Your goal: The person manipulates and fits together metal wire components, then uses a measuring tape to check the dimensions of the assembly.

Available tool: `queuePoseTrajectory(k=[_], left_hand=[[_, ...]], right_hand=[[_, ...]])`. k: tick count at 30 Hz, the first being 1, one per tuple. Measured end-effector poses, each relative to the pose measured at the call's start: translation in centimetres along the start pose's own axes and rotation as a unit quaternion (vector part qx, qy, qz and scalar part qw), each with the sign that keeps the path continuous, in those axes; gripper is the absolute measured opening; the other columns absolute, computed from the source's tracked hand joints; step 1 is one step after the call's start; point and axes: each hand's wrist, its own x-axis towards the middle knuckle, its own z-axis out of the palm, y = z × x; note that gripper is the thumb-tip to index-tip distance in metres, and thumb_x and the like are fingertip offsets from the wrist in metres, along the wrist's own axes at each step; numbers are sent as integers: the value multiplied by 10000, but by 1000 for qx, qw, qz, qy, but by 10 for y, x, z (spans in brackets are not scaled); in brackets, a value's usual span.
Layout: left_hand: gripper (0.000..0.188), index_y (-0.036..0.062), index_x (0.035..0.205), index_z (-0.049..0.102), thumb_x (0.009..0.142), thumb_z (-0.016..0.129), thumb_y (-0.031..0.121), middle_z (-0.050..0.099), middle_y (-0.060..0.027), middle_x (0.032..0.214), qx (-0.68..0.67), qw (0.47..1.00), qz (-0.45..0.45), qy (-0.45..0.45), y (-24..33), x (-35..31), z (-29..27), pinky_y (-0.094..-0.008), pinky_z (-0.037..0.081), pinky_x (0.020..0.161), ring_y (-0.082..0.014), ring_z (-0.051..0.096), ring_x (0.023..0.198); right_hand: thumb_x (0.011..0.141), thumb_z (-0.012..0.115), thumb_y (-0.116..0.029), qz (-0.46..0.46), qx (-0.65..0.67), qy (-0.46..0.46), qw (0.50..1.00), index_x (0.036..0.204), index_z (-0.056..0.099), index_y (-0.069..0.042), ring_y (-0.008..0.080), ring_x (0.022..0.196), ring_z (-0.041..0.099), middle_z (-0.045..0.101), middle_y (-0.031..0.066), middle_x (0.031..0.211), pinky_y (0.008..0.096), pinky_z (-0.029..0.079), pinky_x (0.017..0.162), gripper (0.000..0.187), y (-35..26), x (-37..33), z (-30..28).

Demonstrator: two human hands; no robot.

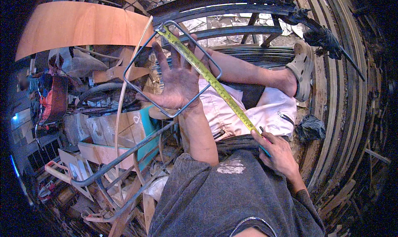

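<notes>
Frame (195,99): one, dark metal rod, bent into a rounded square; I see it set cornerwise over the left hand (178,85), its bottom corner near the wrist.
Tape (226,97): one, yellow, marked blade; runs diagonally from the frame's top corner, over the frame's right side, down to the right hand (282,154).
Left fingers: spread, palm facing my camera, thumb out to the left; the tape crosses in front of some of them. I cannot tell whether any bears on the rod.
Right fingers: closed, pinching the tape's lower end near the waist; a slim teal item (264,150) sits in the same grasp, its kind unclear to me.
Clothing: dark shirt (232,195) with a pale patch; pale shorts (269,108) with zips.
Footwear: one beige clog (304,77), on the foot of the bent leg (248,69).
Upper left: reddish-brown wooden sheet (83,27).
Lower left: bent metal tubing (124,156).
Far side: black metal stand (224,2).
Right side: long strips (331,125) laid alongside one another; crumpled black plastic bag (311,127) near the right hand.
</notes>
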Motion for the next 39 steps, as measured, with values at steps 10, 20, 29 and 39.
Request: queuePoseTrajectory(k=[10, 20, 29, 39], left_hand=[[1110, 75, 1459, 281, 633, 704, 685, 157, -227, 1535, -19, 1000, 1, -8, -3, 0, 0, -671, 45, 1098, -473, 105, 1402], [1183, 201, 1498, 200, 586, 606, 834, 83, -273, 1532, 9, 999, -37, 30, 4, -8, -16, -713, 110, 1054, -544, 77, 1375], [1163, 160, 1499, 191, 619, 659, 758, 62, -247, 1544, -41, 997, -49, 31, -4, -14, -7, -710, 37, 1068, -512, 71, 1393], [1108, 137, 1505, 159, 701, 540, 797, 66, -183, 1564, -101, 994, -20, 40, -30, -23, -7, -733, 78, 1043, -532, 64, 1383]], right_hand=[[701, 669, -110, -4, -6, 5, 1000, 1423, 388, -178, 354, 1023, 577, 551, 188, 1192, 436, 461, 899, 777, 2, 0, 2], [711, 646, 10, 102, 8, 151, 983, 1461, 284, -95, 365, 816, 603, 610, 201, 965, 425, 490, 729, 840, 45, -14, 4], [789, 708, -125, 155, -185, 159, 957, 1498, 132, -62, 377, 824, 593, 632, 199, 938, 448, 476, 739, 915, 105, -43, -2], [834, 677, -269, -150, 148, 43, 977, 1355, 450, -48, 343, 1039, 593, 622, 163, 1165, 434, 426, 939, 609, 35, 50, 17]])
